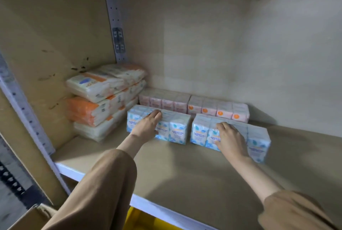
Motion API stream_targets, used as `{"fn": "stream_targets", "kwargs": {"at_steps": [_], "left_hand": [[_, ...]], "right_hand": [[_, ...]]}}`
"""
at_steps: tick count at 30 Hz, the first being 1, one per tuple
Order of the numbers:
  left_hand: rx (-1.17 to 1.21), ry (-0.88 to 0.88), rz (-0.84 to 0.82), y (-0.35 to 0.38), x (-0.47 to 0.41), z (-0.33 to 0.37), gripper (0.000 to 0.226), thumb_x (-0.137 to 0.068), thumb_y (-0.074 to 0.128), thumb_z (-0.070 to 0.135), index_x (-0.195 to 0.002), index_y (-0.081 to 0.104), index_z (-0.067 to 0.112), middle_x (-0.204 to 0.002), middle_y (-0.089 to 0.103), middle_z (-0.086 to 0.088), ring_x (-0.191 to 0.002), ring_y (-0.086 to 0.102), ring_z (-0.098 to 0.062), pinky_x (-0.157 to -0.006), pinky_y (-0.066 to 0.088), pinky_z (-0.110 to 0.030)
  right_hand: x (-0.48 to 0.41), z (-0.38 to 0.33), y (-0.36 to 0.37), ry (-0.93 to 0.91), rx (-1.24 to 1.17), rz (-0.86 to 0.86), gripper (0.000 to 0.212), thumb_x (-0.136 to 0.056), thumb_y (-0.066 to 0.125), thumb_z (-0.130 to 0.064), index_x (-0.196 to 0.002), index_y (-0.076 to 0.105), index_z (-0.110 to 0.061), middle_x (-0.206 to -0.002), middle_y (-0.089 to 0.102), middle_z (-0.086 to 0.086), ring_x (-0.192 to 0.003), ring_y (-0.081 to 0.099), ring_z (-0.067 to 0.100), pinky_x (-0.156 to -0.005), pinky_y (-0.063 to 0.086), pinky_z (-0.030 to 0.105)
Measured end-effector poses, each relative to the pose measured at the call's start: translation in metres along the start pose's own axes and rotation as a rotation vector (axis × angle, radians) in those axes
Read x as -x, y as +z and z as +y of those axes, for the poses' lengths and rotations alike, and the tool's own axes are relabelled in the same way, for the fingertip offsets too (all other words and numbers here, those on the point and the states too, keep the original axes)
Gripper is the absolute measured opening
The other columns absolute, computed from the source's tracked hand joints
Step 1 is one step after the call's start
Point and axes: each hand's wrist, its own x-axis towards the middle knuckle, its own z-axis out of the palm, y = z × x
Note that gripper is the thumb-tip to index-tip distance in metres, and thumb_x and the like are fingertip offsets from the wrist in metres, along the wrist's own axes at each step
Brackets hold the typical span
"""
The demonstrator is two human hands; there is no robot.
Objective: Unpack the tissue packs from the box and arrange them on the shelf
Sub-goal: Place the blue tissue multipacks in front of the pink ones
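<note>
- Two blue multipacks of mini tissues stand on the shelf (185,178), side by side with a small gap between them, just in front of a row of pink packs (203,106).
- The left hand (146,125) rests on the left blue pack (178,128). Its fingers lie close together and fairly straight over the top edge.
- The right hand (230,139) lies on the right blue pack (259,137). Its fingers are slightly spread across the top and front, pressing rather than pinching.
- These packs look light and soft. The film wrap is glossy and probably slippery, so a flat palm on the front or top should slide them better than a fingertip pinch.
- Squeezing hard would likely dent the bundles, so push low and evenly to keep them upright.
- A stack of orange-and-white packs (100,104) sits against the left wall, near the left blue pack.
- One corner of the cardboard box (31,216) shows at lower left, and its contents are hidden.
</note>
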Motion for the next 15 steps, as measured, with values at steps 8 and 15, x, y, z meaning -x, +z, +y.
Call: {"fn": "stream_targets", "kwargs": {"at_steps": [8,15], "left_hand": [[0.047,0.024,0.039,0.010,-0.046,-0.023,0.052,-0.081,0.063,-0.004,-0.127,0.040,-0.003,-0.142,0.036,-0.012,-0.127,0.044,-0.027,-0.094,0.039,-0.034],[0.092,0.038,0.038,0.014,-0.061,-0.033,0.045,-0.077,0.066,-0.006,-0.117,0.045,-0.005,-0.134,0.042,-0.015,-0.118,0.049,-0.030,-0.084,0.044,-0.038]], "right_hand": [[-0.041,-0.013,0.023,-0.006,-0.008,0.014,0.047,-0.026,0.086,0.001,-0.067,0.063,-0.007,-0.063,0.067,0.006,-0.058,0.068,0.023,-0.042,0.049,0.020],[-0.052,-0.017,0.029,-0.015,0.062,0.022,0.053,-0.016,0.088,-0.005,-0.063,0.063,-0.011,-0.058,0.067,0.001,-0.052,0.065,0.018,-0.040,0.046,0.015]]}}
